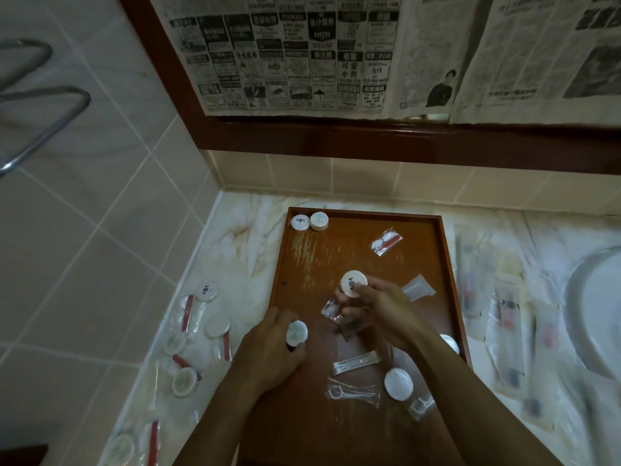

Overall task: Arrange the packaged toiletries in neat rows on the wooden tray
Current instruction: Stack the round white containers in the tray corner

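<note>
Over the middle of the wooden tray (pixel 447 264), the right hand (pixel 379 314) pinches a round white soap (pixel 353 283) with a dark emblem between thumb and fingertips, holding it up with its face toward the camera, while its lower fingers also hold a small clear packet (pixel 331 309) against the palm. At the tray's near left edge the left hand (pixel 268 351) has its fingers curled round another round soap (pixel 297 332), this one with a pale green mark. Two round soaps (pixel 309 222) sit side by side, touching, in the far left corner of the tray. A packet with red and white contents (pixel 386 242) lies tilted toward the far right, and a clear empty-looking wrapper (pixel 418 288) lies just right of the raised soap. Nearer the camera lie a long white sachet (pixel 357 362), a bag of floss picks (pixel 353 395), a plain white round soap (pixel 398 383) and another floss pick packet (pixel 421 405) near the right forearm. On the marble counter (pixel 248 250) left of the tray more round soaps and red-striped packets (pixel 198 327) are scattered loosely. Right of the tray long clear packets (pixel 504 317) lie side by side, blurred, beside the rim of a white sink (pixel 578 297). Newspaper (pixel 302 52) covers the wood-framed mirror on the far wall
</note>
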